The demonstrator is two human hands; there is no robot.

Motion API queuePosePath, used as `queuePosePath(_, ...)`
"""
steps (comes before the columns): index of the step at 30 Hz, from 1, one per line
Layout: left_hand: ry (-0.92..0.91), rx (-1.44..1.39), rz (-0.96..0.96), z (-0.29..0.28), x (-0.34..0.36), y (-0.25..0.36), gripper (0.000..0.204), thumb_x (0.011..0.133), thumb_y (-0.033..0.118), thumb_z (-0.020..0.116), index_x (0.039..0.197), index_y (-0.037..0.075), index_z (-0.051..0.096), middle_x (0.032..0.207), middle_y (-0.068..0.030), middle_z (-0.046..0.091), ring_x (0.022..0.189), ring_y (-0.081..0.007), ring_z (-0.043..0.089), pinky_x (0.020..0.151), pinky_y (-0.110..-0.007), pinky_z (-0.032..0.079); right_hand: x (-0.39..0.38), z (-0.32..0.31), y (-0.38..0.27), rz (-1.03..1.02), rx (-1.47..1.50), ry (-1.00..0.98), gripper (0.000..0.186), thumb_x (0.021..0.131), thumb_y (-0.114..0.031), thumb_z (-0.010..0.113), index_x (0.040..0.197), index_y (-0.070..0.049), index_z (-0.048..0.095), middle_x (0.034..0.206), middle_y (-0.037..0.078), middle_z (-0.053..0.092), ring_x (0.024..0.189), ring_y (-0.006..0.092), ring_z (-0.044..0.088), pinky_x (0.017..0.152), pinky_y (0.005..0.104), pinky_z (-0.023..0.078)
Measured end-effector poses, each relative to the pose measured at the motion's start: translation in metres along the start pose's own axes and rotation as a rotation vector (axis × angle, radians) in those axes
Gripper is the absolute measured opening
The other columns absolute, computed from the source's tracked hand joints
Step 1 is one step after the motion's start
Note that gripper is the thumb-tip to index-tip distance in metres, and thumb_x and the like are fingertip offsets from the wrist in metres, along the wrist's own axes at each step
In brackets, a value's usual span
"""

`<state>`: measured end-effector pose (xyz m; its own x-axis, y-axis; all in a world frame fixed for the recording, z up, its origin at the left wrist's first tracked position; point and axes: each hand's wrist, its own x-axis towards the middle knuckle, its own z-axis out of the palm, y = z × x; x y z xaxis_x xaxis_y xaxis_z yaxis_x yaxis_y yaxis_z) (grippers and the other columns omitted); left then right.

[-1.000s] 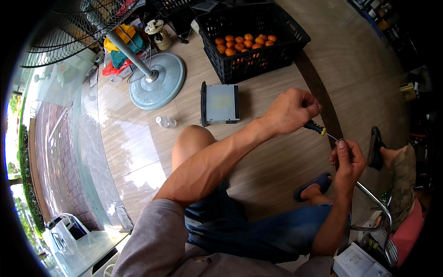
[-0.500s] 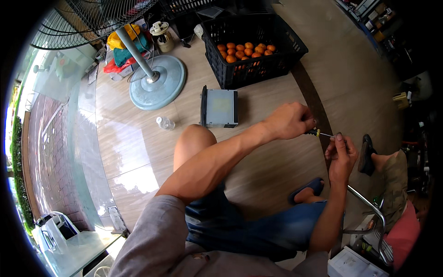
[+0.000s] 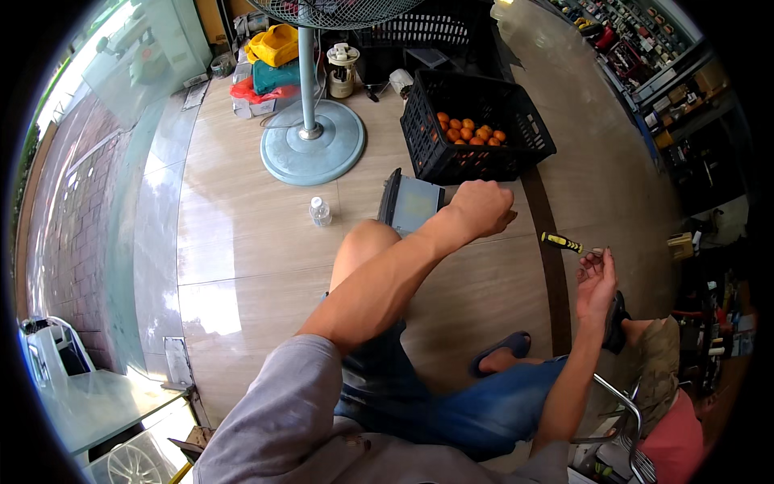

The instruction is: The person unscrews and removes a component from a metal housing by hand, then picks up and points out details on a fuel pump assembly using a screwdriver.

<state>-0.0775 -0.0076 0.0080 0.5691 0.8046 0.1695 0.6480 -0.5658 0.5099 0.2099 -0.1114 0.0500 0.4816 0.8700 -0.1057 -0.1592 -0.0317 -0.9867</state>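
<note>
My right hand pinches a screwdriver by its thin metal shaft near the tip. The screwdriver's yellow-and-black handle points away to the upper left, free of my other hand. My left hand is closed, back upward, a short way to the left of that handle. Its curled fingers are mostly hidden, so what they hold, if anything, does not show. Beyond my left wrist, a grey metal box with a black front, like a car stereo, lies on the floor, partly covered by my forearm.
A black plastic crate of oranges stands ahead. Left of it are a fan on a round base and a small clear bottle. Another person's leg and a metal-framed chair are at the right. Shelves of goods line the far right.
My left hand has come off the screwdriver handle and moved left. My right hand now holds the screwdriver alone by its shaft. The whole view has shifted.
</note>
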Motion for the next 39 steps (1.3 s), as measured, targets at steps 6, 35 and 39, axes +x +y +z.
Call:
queuePosePath(6, 0.135, -0.067, -0.157, 0.003, 0.017, -0.001, 0.037, 0.094, 0.038, 0.062, 0.091, 0.003, 0.072, 0.087, -0.0188, 0.073, 0.085, -0.0394, 0.071, 0.078, -0.048, 0.057, -0.010, 0.012, -0.025, -0.192, -0.082, -0.085, 0.026, 0.103, -0.035, 0.060, 0.097, -0.010, 0.062, 0.090, 0.003, 0.065, 0.084, 0.0148, 0.066, 0.070, 0.0289, 0.049)
queuePosePath(35, 0.205, -0.559, -0.987, 0.141, 0.186, -0.246, 0.053, 0.087, 0.038, 0.060, 0.101, -0.013, 0.067, 0.088, -0.0264, 0.072, 0.075, -0.0370, 0.074, 0.070, -0.044, 0.060, -0.019, 0.032, -0.015, -0.096, -0.775, -0.130, 0.024, 0.097, -0.019, 0.067, 0.089, 0.003, 0.070, 0.076, 0.009, 0.071, 0.065, 0.0137, 0.064, 0.062, 0.0256, 0.048)
queuePosePath(39, 0.115, -0.432, -0.858, 0.153, 0.202, -0.242, 0.059, 0.088, 0.045, 0.064, 0.104, -0.012, 0.068, 0.102, -0.0322, 0.070, 0.100, -0.0427, 0.071, 0.088, -0.046, 0.057, -0.015, 0.038, -0.007, -0.080, -0.744, -0.111, 0.021, 0.096, -0.017, 0.067, 0.090, 0.003, 0.070, 0.077, 0.010, 0.071, 0.065, 0.0132, 0.063, 0.062, 0.0249, 0.048)
